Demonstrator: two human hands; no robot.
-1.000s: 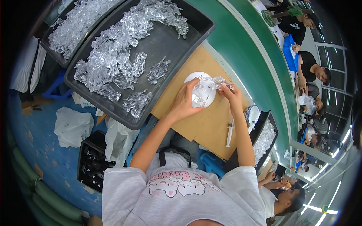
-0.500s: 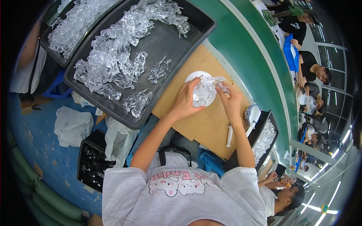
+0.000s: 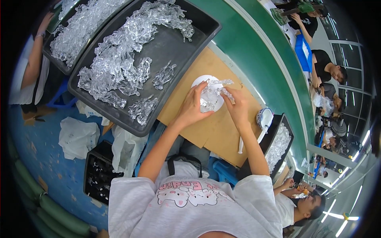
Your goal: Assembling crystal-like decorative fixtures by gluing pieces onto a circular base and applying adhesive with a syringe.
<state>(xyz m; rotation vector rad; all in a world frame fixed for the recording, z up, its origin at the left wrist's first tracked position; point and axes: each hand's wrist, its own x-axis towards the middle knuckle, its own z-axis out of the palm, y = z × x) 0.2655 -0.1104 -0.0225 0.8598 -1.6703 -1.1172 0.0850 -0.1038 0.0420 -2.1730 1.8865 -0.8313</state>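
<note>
A white round plate (image 3: 203,79) rests on brown cardboard (image 3: 190,126) in front of me, with clear plastic pieces (image 3: 209,95) over it. My left hand (image 3: 191,106) curves round the plate's left side, fingertips on the clear pieces and thumb by the near edge. My right hand (image 3: 239,108) pinches the end of a clear branching plastic piece (image 3: 225,93) at the plate's right side. Another branch of clear plastic points right above the right fingertips. The fingers partly hide where the pieces are gripped.
A large black tray (image 3: 174,44) of clear plastic branches stands left. At right are a patterned bowl (image 3: 265,117), a white spoon-like handle (image 3: 263,134), a white plastic stick (image 3: 241,145) and a black bin (image 3: 288,137) of clear bits. Co-workers sit along the green table (image 3: 254,47).
My right fingertips have shifted slightly left and down around the clear piece. The left hand keeps its place by the plate. The whole view has shifted slightly.
</note>
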